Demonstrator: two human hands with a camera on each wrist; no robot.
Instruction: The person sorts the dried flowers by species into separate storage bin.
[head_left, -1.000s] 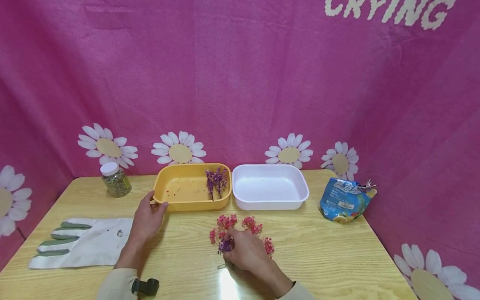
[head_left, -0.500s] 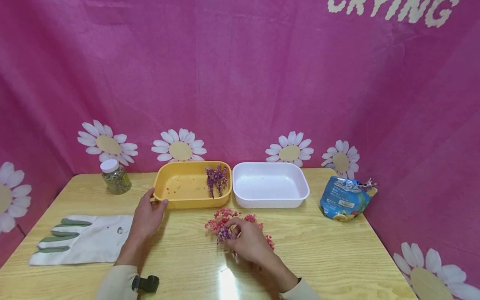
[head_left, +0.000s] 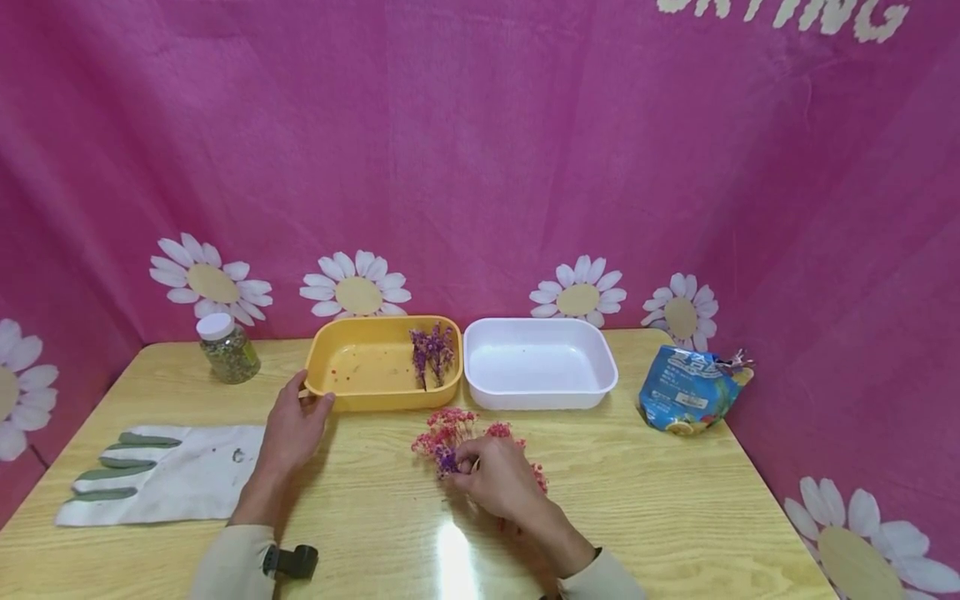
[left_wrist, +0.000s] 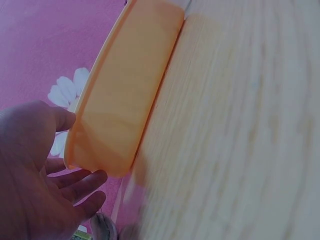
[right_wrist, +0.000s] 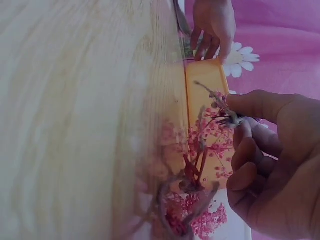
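Observation:
In the head view my left hand holds the front left corner of a yellow tray, thumb at the rim. The left wrist view shows its thumb on the edge and its fingers by the tray's end. My right hand pinches a sprig of purple dried flowers between thumb and index finger. Around and beneath that hand lie pink dried flowers, partly hidden by it. Seen from the right wrist, thumb and finger grip the sprig's thin stem. More purple dried flowers lie at the tray's right end.
A white tray stands against the yellow one's right side. To the right is a blue bag with a gathered top. A jar with a white lid and a white-green glove are at the left. Pink cloth hangs behind.
My right hand has moved slightly away from me with the purple sprig, and the pink flowers under it have shifted. My left hand has stayed at the tray's corner. The head view has tilted slightly.

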